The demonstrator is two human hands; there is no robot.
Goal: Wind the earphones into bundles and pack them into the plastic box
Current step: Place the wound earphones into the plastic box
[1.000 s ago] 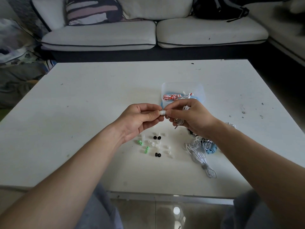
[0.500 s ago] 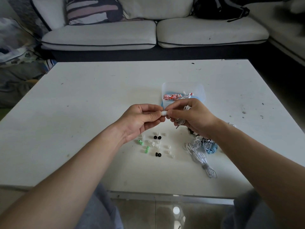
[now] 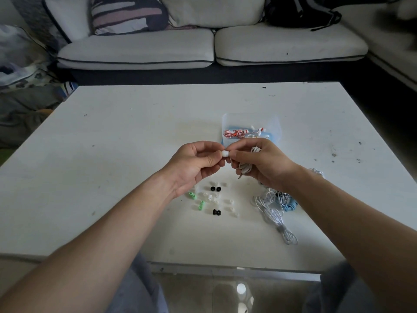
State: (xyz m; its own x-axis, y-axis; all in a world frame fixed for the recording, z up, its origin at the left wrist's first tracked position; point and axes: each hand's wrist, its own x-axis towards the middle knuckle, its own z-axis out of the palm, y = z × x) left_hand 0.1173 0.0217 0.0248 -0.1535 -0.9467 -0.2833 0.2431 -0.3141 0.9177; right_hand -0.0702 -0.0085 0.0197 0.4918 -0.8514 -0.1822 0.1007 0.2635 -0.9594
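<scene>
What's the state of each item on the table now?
left hand: pinches white ear tip
right hand: grips white earphone, cable bunched in palm
plastic box: open, no lid on
red-white earphones: wound, inside the box
loose earphones: unwound, heaped on table
spare ear tips: scattered on table

White table (image 3: 112,154) before a pale sofa (image 3: 135,48); striped cushion (image 3: 128,14), possibly a black bag (image 3: 300,12).
</scene>
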